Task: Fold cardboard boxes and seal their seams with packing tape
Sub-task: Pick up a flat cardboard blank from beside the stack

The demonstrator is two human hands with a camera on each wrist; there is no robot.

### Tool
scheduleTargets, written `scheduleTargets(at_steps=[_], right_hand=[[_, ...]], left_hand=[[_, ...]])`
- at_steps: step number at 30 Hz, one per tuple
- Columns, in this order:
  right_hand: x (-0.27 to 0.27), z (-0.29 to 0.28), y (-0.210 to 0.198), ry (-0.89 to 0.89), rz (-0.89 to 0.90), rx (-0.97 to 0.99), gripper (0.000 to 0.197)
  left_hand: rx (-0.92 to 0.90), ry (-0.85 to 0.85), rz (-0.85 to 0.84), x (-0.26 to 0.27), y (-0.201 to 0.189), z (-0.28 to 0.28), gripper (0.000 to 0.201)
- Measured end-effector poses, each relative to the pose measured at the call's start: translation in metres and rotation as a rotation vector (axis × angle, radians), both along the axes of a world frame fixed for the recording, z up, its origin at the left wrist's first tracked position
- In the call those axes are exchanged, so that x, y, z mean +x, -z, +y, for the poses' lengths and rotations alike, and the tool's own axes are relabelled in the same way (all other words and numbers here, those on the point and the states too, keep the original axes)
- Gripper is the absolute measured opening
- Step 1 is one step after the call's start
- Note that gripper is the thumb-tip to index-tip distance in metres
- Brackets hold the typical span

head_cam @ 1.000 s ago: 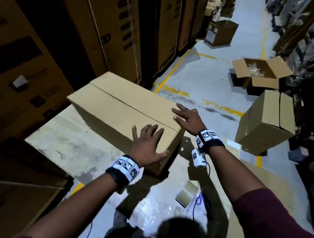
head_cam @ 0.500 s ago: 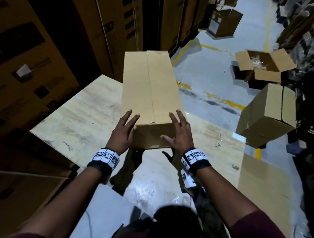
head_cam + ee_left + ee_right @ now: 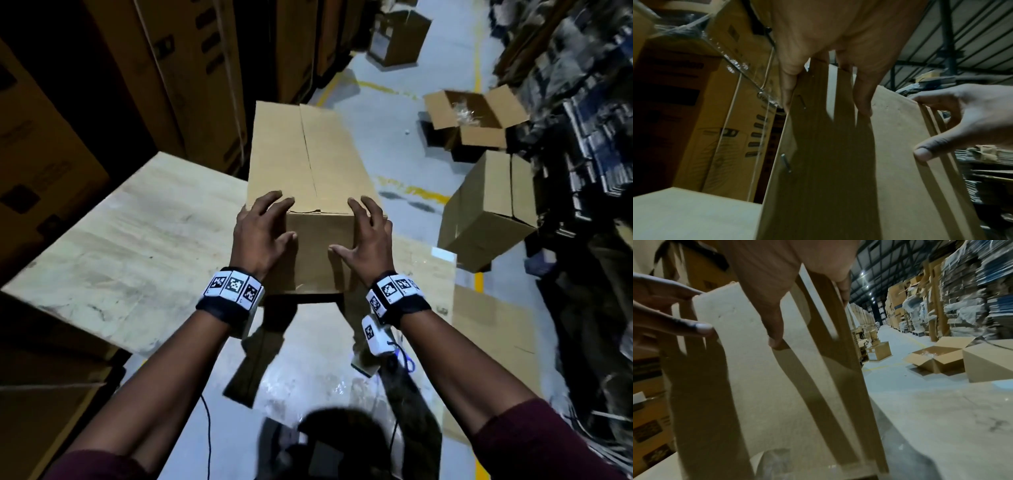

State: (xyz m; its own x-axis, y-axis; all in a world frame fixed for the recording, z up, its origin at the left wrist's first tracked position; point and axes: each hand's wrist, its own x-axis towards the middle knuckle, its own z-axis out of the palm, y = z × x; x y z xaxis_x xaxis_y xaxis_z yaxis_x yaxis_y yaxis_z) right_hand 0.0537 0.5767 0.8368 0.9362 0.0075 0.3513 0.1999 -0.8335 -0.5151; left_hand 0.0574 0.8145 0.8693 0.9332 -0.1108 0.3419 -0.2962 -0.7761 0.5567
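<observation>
Box (image 3: 308,164) — plain brown cardboard, matt, with metal staples (image 3: 786,163) along one edge in the left-wrist view. Table (image 3: 137,246), left of centre: pale wood-grain board, scuffed, dull. Sheet (image 3: 308,383) at lower centre of the head view — glossy, reflective. Wristbands (image 3: 226,308): black cloth carrying white printed tags.

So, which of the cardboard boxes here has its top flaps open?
The open box on the floor at far right, flaps spread and clear plastic inside. The box under both hands and the tilted box beside it are closed.
</observation>
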Motion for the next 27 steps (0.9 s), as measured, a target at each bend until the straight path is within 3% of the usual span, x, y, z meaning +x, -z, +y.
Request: scheduleTargets(at_steps=[4,8,20,27], right_hand=[[-0.017,-0.071,-0.026,0.039,-0.058,0.017,0.098],[-0.046,-0.175,-0.034,0.134,-0.083,0.003,0.097],[-0.139,-0.596,-0.011,0.355,-0.141,-0.003,0.094],[-0.112,-0.717,-0.009,0.404,-0.145,0.022,0.096]], left_hand=[[0.001,0.073,-0.009,0.001,-0.027,-0.070,0.068],[0.009,0.186,-0.039,-0.006,-0.035,-0.173,0.070],[-0.057,0.389,-0.093,-0.055,-0.011,-0.606,0.066],[-0.024,0.463,-0.097,-0.016,-0.019,-0.733,0.064]])
